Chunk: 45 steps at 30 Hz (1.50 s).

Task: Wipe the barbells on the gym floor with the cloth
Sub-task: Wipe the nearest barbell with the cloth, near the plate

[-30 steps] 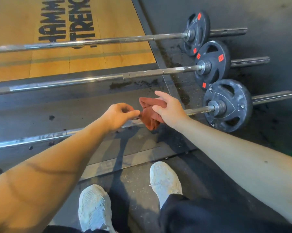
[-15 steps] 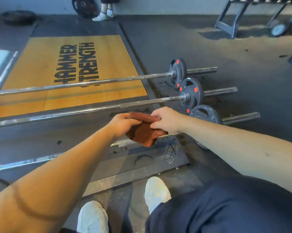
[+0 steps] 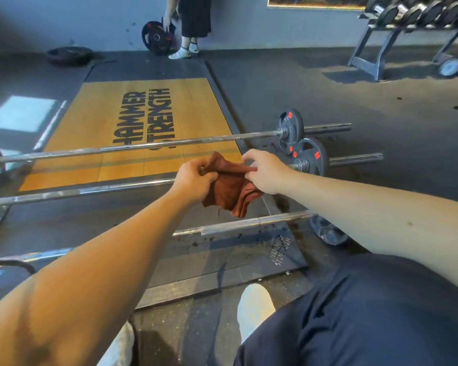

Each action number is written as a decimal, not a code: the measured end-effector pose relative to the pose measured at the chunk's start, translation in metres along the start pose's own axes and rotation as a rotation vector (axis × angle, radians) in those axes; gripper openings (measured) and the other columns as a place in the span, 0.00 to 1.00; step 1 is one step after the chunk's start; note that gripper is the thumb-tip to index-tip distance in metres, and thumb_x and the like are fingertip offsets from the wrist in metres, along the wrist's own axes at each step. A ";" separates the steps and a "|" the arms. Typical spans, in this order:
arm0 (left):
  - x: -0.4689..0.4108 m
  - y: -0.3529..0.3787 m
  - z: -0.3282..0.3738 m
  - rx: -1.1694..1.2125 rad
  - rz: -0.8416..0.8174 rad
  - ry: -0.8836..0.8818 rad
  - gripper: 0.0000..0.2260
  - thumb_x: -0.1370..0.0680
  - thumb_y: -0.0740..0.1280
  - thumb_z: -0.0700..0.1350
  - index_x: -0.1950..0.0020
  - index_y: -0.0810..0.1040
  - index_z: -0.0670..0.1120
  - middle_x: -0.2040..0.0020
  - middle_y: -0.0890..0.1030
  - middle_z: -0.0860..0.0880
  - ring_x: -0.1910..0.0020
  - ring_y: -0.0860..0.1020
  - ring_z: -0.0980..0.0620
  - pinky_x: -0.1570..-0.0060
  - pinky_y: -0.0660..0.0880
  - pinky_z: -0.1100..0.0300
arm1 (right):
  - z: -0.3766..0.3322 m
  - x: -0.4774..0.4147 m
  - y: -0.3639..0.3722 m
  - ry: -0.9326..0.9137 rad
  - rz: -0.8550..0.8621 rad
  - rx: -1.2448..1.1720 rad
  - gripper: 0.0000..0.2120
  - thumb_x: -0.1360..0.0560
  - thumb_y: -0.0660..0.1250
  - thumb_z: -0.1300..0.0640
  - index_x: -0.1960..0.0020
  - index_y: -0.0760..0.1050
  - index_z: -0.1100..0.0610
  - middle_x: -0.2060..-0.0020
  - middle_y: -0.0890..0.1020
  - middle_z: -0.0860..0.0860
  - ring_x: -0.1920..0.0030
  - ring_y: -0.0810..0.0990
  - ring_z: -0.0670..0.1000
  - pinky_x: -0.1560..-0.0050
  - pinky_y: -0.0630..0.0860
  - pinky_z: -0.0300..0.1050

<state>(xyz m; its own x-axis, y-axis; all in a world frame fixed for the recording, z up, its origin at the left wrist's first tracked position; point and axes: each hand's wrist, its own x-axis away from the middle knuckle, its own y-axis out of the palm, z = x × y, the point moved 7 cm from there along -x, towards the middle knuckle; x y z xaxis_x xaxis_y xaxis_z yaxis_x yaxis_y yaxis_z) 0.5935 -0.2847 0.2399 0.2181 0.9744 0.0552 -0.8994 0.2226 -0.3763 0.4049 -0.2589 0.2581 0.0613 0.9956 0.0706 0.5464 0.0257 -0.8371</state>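
Between 11 and 1 o'clock, above the nearest barbell (image 3: 243,223), the left hand (image 3: 193,178) and right hand (image 3: 266,171) each keep a pinching grip on the rust-brown cloth (image 3: 230,191) — now lifted clear of that bar, which it overlapped half a second ago. Farther, at 12 o'clock, the view has tilted up — a person (image 3: 196,19) touching a weight plate (image 3: 156,38) now shows.

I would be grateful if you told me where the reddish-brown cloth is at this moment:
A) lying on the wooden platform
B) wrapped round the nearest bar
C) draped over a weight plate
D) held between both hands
D: the left hand and the right hand each pinch the cloth, and a gap shows between its hanging lower edge and the nearest barbell.
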 end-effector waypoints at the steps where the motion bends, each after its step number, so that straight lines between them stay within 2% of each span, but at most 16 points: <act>1: 0.002 -0.001 -0.001 0.063 -0.007 -0.015 0.07 0.19 0.69 0.40 0.44 0.82 0.50 0.51 0.85 0.49 0.49 0.84 0.50 0.43 0.82 0.48 | -0.001 0.000 0.002 0.013 -0.002 -0.025 0.17 0.19 0.67 0.57 0.32 0.72 0.49 0.42 0.82 0.53 0.51 0.84 0.56 0.48 0.83 0.56; 3: 0.003 -0.003 -0.002 0.159 0.001 0.001 0.07 0.19 0.68 0.39 0.44 0.82 0.49 0.50 0.86 0.48 0.50 0.85 0.50 0.44 0.82 0.48 | 0.000 -0.001 0.006 0.097 0.018 -0.125 0.14 0.18 0.66 0.57 0.33 0.70 0.51 0.44 0.79 0.53 0.58 0.85 0.58 0.63 0.85 0.54; 5: 0.003 -0.005 -0.001 0.157 0.025 0.073 0.06 0.19 0.69 0.40 0.46 0.83 0.50 0.51 0.86 0.50 0.50 0.85 0.52 0.44 0.82 0.49 | 0.002 -0.002 0.010 0.253 0.045 -0.330 0.08 0.18 0.66 0.57 0.40 0.74 0.56 0.45 0.78 0.55 0.55 0.85 0.60 0.68 0.84 0.52; 7: 0.003 -0.001 -0.001 0.108 0.029 0.147 0.08 0.20 0.69 0.41 0.45 0.84 0.52 0.51 0.86 0.53 0.51 0.84 0.53 0.45 0.82 0.50 | 0.003 -0.002 0.020 0.420 0.057 -0.694 0.06 0.17 0.61 0.61 0.44 0.76 0.59 0.46 0.81 0.59 0.51 0.85 0.62 0.65 0.85 0.53; 9: 0.002 0.010 -0.003 0.019 -0.016 0.200 0.08 0.21 0.70 0.42 0.45 0.85 0.52 0.51 0.85 0.53 0.51 0.83 0.52 0.46 0.81 0.52 | 0.002 -0.003 0.038 0.499 0.015 -0.998 0.09 0.18 0.59 0.60 0.45 0.77 0.59 0.47 0.83 0.61 0.49 0.85 0.61 0.55 0.85 0.58; 12: 0.003 0.035 -0.008 -0.205 -0.156 0.299 0.05 0.23 0.69 0.41 0.50 0.84 0.46 0.48 0.79 0.50 0.49 0.77 0.51 0.46 0.75 0.55 | 0.011 -0.007 0.066 0.500 -0.037 -1.116 0.15 0.20 0.66 0.47 0.43 0.81 0.57 0.49 0.85 0.57 0.49 0.85 0.58 0.45 0.83 0.60; 16: 0.005 0.060 -0.030 -0.277 -0.278 0.343 0.11 0.22 0.69 0.41 0.41 0.84 0.48 0.38 0.76 0.52 0.43 0.74 0.55 0.45 0.69 0.73 | 0.057 -0.015 0.086 0.563 0.225 -0.975 0.10 0.26 0.72 0.53 0.47 0.81 0.54 0.52 0.86 0.54 0.51 0.85 0.57 0.45 0.83 0.60; 21: -0.020 0.072 -0.098 -0.321 -0.218 0.163 0.15 0.21 0.72 0.49 0.35 0.81 0.50 0.44 0.76 0.52 0.53 0.77 0.55 0.41 0.76 0.54 | 0.136 0.003 0.075 0.659 0.408 -0.575 0.13 0.33 0.73 0.58 0.48 0.81 0.57 0.53 0.85 0.54 0.52 0.84 0.56 0.50 0.83 0.51; 24: -0.036 0.090 -0.142 -0.402 -0.294 0.089 0.21 0.23 0.74 0.51 0.32 0.79 0.46 0.42 0.76 0.48 0.44 0.78 0.47 0.38 0.74 0.53 | 0.172 0.021 0.067 0.670 0.422 -0.425 0.10 0.27 0.72 0.60 0.47 0.80 0.52 0.54 0.83 0.49 0.56 0.80 0.50 0.64 0.75 0.38; 26: -0.046 0.106 -0.164 -0.501 -0.345 0.097 0.26 0.26 0.76 0.54 0.31 0.78 0.45 0.37 0.76 0.45 0.39 0.76 0.44 0.36 0.74 0.50 | 0.200 0.029 0.072 0.709 0.446 -0.417 0.07 0.27 0.72 0.59 0.51 0.80 0.49 0.59 0.82 0.47 0.59 0.82 0.50 0.66 0.75 0.33; 29: -0.055 0.126 -0.188 -0.601 -0.411 0.122 0.30 0.27 0.77 0.58 0.30 0.75 0.46 0.34 0.75 0.46 0.38 0.76 0.43 0.37 0.76 0.46 | 0.229 0.035 0.086 0.762 0.474 -0.346 0.06 0.24 0.70 0.58 0.49 0.81 0.50 0.61 0.80 0.45 0.59 0.80 0.48 0.62 0.72 0.37; 31: -0.058 0.133 -0.199 -0.630 -0.441 0.153 0.28 0.27 0.75 0.59 0.32 0.74 0.49 0.36 0.76 0.49 0.41 0.78 0.44 0.41 0.77 0.46 | 0.243 0.035 0.095 0.784 0.531 -0.290 0.11 0.23 0.70 0.57 0.42 0.76 0.50 0.53 0.78 0.45 0.54 0.78 0.50 0.55 0.69 0.37; 34: -0.061 0.140 -0.210 -0.704 -0.468 0.255 0.20 0.25 0.71 0.61 0.39 0.72 0.53 0.42 0.78 0.52 0.47 0.79 0.45 0.48 0.79 0.46 | 0.253 0.024 0.110 0.774 0.590 -0.219 0.10 0.23 0.69 0.59 0.46 0.70 0.50 0.46 0.71 0.47 0.49 0.76 0.52 0.47 0.70 0.43; 36: -0.063 0.142 -0.214 -0.699 -0.455 0.326 0.16 0.22 0.69 0.60 0.40 0.73 0.53 0.45 0.79 0.53 0.50 0.80 0.45 0.51 0.79 0.46 | 0.260 0.019 0.122 0.782 0.636 -0.232 0.09 0.23 0.68 0.60 0.46 0.73 0.50 0.44 0.71 0.48 0.51 0.73 0.50 0.47 0.69 0.44; 40: -0.062 0.145 -0.214 -0.641 -0.422 0.444 0.14 0.20 0.67 0.59 0.41 0.75 0.51 0.48 0.79 0.52 0.55 0.80 0.44 0.57 0.79 0.47 | 0.268 0.026 0.133 0.783 0.777 -0.348 0.10 0.24 0.71 0.60 0.43 0.79 0.53 0.44 0.71 0.51 0.53 0.72 0.47 0.49 0.65 0.33; 45: -0.073 0.144 -0.216 -0.560 -0.460 0.362 0.15 0.25 0.67 0.62 0.48 0.77 0.52 0.53 0.81 0.53 0.57 0.79 0.45 0.57 0.78 0.48 | 0.279 0.036 0.130 0.793 0.792 -0.358 0.14 0.25 0.73 0.57 0.41 0.78 0.52 0.44 0.74 0.50 0.50 0.74 0.48 0.45 0.67 0.37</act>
<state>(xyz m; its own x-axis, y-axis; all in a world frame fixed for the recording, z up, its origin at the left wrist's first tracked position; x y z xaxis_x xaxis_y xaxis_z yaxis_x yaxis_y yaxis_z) 0.5300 -0.3304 -0.0178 0.7151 0.6972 0.0506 -0.3878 0.4558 -0.8011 0.2446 -0.1943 0.0006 0.9230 0.3841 0.0229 0.3180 -0.7280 -0.6074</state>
